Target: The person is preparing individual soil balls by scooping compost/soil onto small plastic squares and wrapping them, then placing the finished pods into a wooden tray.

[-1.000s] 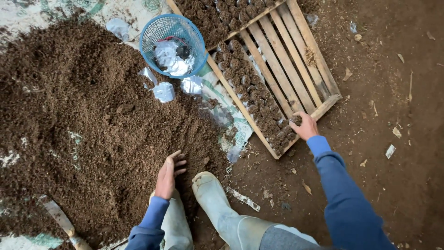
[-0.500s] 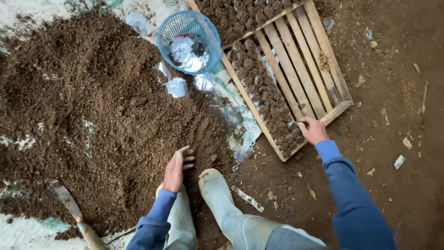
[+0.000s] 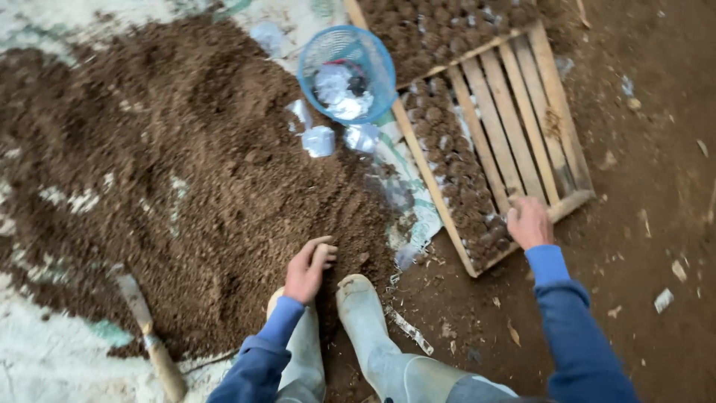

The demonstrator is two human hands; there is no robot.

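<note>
**potting_newbie:** What's each hand doing here?

**dirt_under_nails:** The left hand point(image 3: 309, 267) is down on the near edge of the soil heap point(image 3: 179, 172), fingers loosely together and curled into the dirt, clamped on nothing I can make out. The right hand point(image 3: 528, 222) sits at the near corner of the wooden tray point(image 3: 522, 112), fingers bent down onto the filled soil pots point(image 3: 462, 186); I can't tell whether it's gripping one. Just beside the left hand are the white boots point(image 3: 365, 321).

**potting_newbie:** Any tips for doing it well?

**dirt_under_nails:** I'd scoop from the loose edge nearest the left hand and pack the pots snugly row by row. The empty bags are farther out, in the blue basket point(image 3: 347, 71) and scattered beside it. The trowel point(image 3: 149, 336) lies off to the left hand's outer side.
</note>
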